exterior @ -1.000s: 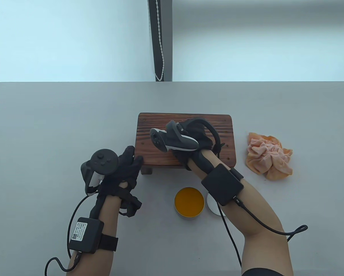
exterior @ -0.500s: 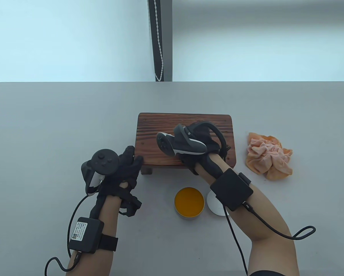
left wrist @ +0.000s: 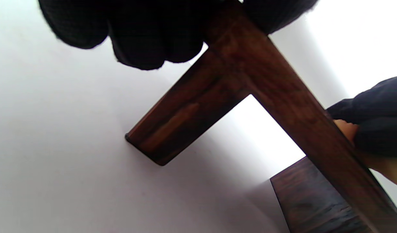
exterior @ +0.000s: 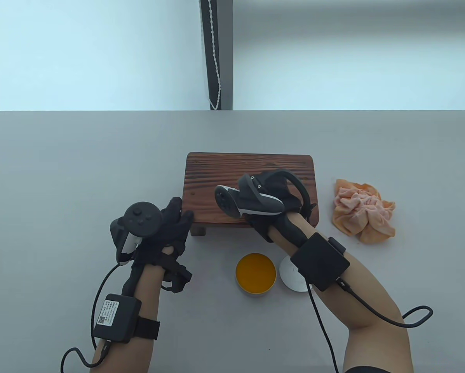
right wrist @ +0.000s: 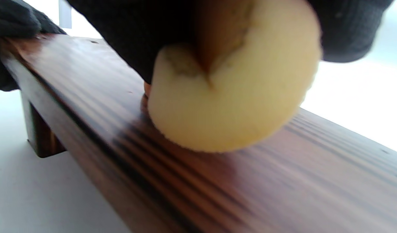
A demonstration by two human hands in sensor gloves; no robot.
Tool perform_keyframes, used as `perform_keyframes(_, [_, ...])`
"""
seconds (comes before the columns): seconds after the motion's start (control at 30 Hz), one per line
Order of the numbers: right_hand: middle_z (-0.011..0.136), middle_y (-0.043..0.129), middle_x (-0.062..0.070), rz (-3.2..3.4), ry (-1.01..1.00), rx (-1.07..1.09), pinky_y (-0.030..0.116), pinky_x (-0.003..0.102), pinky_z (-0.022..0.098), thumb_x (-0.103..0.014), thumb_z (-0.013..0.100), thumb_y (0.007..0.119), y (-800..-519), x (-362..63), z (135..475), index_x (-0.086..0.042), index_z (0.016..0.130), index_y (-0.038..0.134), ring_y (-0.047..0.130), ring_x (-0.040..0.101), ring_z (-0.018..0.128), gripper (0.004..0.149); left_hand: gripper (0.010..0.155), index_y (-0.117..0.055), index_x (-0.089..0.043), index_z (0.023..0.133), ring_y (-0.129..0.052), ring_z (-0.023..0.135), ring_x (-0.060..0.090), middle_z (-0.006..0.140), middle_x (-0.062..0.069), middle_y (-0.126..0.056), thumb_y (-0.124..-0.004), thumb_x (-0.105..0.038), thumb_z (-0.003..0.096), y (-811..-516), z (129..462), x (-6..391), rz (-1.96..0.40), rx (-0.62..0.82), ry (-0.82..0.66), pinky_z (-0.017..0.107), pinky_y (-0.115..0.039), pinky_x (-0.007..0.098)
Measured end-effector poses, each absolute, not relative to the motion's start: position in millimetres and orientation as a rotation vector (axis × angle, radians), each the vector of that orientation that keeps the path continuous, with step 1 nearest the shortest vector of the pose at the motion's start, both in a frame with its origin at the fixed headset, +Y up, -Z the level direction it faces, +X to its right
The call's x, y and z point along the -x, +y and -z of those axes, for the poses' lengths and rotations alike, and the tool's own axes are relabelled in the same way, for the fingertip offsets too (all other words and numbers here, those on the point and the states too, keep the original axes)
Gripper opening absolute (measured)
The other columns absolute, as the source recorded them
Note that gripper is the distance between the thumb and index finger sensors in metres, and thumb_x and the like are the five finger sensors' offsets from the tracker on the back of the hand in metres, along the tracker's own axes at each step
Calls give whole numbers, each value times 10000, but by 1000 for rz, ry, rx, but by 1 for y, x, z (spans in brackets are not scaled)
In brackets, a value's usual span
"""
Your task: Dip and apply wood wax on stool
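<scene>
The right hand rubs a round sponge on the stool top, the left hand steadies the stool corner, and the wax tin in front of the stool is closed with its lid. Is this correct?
Not quite: the wax tin is open. The table view shows its orange wax, with the white lid lying beside it. The right hand rubbing the sponge on the stool and the left hand steadying the corner are correct.

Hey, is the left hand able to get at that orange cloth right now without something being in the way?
Probably not directly. The left hand grips the stool's near-left corner, and the orange cloth lies past the stool's far side, with the right hand and sponge working between.
</scene>
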State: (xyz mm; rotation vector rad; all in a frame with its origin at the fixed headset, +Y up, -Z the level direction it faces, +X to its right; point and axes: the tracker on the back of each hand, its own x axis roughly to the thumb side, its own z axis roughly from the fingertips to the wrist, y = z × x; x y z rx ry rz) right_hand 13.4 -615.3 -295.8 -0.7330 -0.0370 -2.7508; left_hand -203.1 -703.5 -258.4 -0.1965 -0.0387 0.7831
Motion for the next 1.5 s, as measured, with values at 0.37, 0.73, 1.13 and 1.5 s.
perform_keyframes(0.37, [725,1025,279,2758,-57,644,866,656,442,-226,490,961,-615,-27,303,-142,867,943,1033,437,554,387,780,-507,115,1157,-849,800,509,947,315,-804,-685,-415,614,-704,258,204,-803,201,-35,603,-689,756])
perform_keyframes(0.73, [721,1028,274,2778,93,579,874,651,431,-228,487,958,-621,-39,312,-163,864,942,1038,432,541,383,780,-503,113,1159,-847,802,511,950,316,-800,-682,-415,614,-704,258,204,-805,205,-34,605,-687,756])
perform_keyframes(1.13, [739,1019,271,2817,102,474,869,652,442,-229,494,952,-622,-53,317,-179,871,936,1031,434,560,381,778,-501,115,1159,-847,802,511,950,317,-799,-677,-412,615,-705,258,204,-802,199,-34,605,-686,758])
perform_keyframes(1.5, [744,1015,270,2879,103,471,864,654,445,-234,494,954,-623,-64,316,-202,868,939,1026,435,564,375,780,-500,120,1156,-848,802,511,949,316,-801,-675,-413,614,-704,258,203,-796,195,-37,603,-687,759])
